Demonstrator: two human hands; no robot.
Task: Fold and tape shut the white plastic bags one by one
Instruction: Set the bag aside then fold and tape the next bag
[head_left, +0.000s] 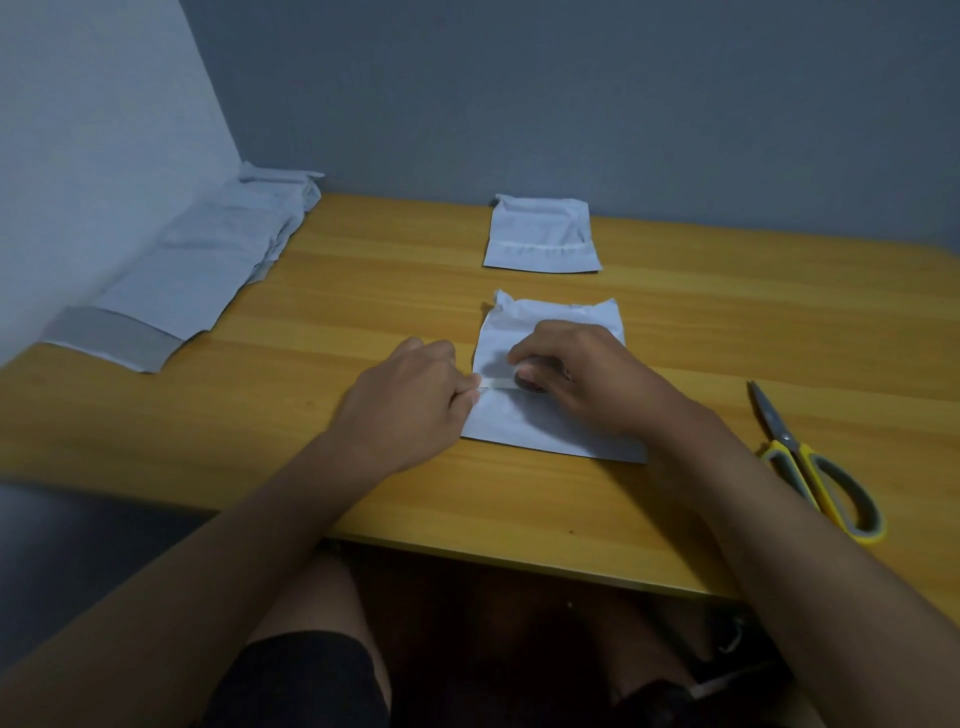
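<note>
My left hand (415, 395) pinches the free end of a narrow strip of pale tape (496, 383) between thumb and curled fingers, just at the left edge of the folded white plastic bag (550, 421) that lies flat in front of me on the yellow wooden table (363, 291). My right hand (576, 379) rests on the middle of that bag, fingers curled round a small dark roll of tape (531, 383), which is mostly hidden under my fingers. The strip runs level between my two hands, across the left part of the bag.

Farther from me, near the grey wall, a second white plastic bag (542, 236) lies folded with a band of tape across it. A stack of flat white plastic bags (208, 270) lies along the table's left edge against the pale wall. Yellow-and-grey-handled scissors (815, 467) lie closed on the table to my right, well apart from the bag.
</note>
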